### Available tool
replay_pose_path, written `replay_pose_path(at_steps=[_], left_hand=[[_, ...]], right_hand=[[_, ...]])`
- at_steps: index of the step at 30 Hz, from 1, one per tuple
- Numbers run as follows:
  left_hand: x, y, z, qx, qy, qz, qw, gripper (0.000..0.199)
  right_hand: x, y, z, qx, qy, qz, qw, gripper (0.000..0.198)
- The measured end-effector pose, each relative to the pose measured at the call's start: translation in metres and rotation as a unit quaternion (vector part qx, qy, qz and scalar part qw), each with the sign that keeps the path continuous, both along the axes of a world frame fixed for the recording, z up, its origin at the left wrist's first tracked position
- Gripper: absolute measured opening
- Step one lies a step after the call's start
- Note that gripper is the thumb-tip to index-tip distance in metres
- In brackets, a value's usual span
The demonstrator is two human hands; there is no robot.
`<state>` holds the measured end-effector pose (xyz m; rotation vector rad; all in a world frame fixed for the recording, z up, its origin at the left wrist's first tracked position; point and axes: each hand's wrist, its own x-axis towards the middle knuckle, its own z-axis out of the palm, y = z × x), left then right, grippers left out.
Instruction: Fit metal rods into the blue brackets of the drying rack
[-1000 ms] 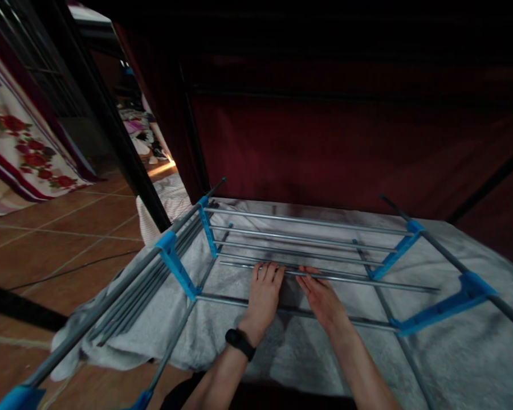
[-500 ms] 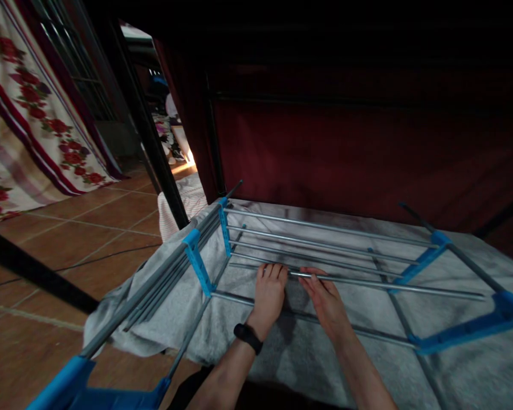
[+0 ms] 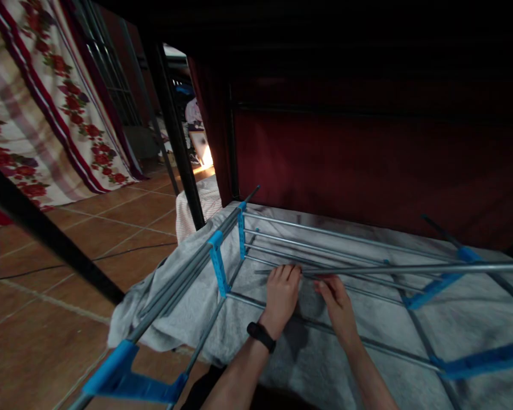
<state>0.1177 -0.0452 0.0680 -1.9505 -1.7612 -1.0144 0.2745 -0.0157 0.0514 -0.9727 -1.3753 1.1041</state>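
Note:
My left hand (image 3: 283, 290), with a dark band on the wrist, is closed around a thin grey metal tube (image 3: 410, 269). A short end of the tube shows left of the fist, and its long part runs past the right edge. Just under the tube is my right hand (image 3: 340, 310), its fingers loosely bent and thumb apart; whether a fingertip touches the tube is unclear. Around the hands lies a rack of grey tubes (image 3: 325, 234) joined by blue plastic brackets (image 3: 218, 263).
Grey cloth (image 3: 320, 364) lies under the rack. Several loose tubes (image 3: 183, 279) lean along its left side. Black metal posts (image 3: 177, 136) and a dark red curtain (image 3: 367, 165) stand behind. Left are a tiled floor (image 3: 81, 256), a cable (image 3: 123, 248) and a flowered curtain (image 3: 64, 102).
The held tube's right end has swung up and rightward, out of view. My right hand's fingers have come off the tube to just below it. The view has turned slightly left.

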Motion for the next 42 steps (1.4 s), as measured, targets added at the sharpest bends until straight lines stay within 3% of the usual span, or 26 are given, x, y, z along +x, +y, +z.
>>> replay_pose_path(at_steps=[10,18,27,36,42], left_hand=[[-0.009,0.003,0.026,0.077,-0.084,-0.002,0.993,0.019],[0.016,0.003,0.030,0.048,-0.194,-0.055,0.978,0.018],[0.033,0.002,0.033,0.011,-0.221,-0.095,0.971,0.018],[0.059,0.001,0.028,-0.074,-0.396,-0.170,0.900,0.012],[0.058,0.001,0.037,-0.095,-0.381,-0.255,0.884,0.017]], right_hand=[[0.005,0.006,-0.025,0.015,-0.035,-0.044,0.998,0.034],[0.003,0.000,-0.028,0.033,-0.044,-0.014,0.998,0.043],[-0.004,-0.010,-0.024,0.047,-0.065,0.006,0.997,0.048],[0.001,-0.007,-0.028,0.030,-0.032,-0.010,0.999,0.036],[0.013,-0.004,-0.028,0.052,-0.029,-0.045,0.997,0.034]])
